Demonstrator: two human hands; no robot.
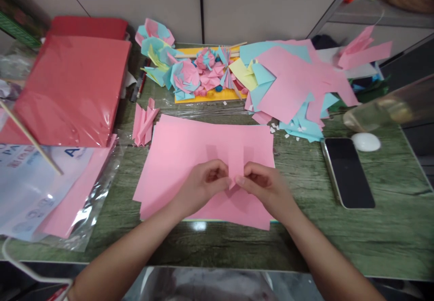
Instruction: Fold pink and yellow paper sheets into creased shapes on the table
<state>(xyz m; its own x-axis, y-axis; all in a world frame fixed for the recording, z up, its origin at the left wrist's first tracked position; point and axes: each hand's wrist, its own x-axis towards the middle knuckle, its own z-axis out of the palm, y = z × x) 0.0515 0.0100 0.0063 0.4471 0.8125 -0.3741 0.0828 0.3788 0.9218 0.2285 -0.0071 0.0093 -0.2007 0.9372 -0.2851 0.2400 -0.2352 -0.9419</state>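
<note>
Both of my hands meet over a stack of pink paper sheets [176, 156] in the middle of the green table [389, 228]. My left hand [203, 185] and my right hand [262, 185] each pinch a side of a small folded pink paper piece [235, 163], which stands up between the fingertips. The fingers of both hands are curled closed on it.
A red paper pack [71, 88] lies at the left over a plastic-wrapped pack [30, 188]. Folded pink pieces [144, 122], paper flowers [190, 72] and loose pink and blue sheets [294, 84] lie behind. A black phone [349, 172], a white egg-shaped object [365, 142] and a clear bottle [389, 106] are right.
</note>
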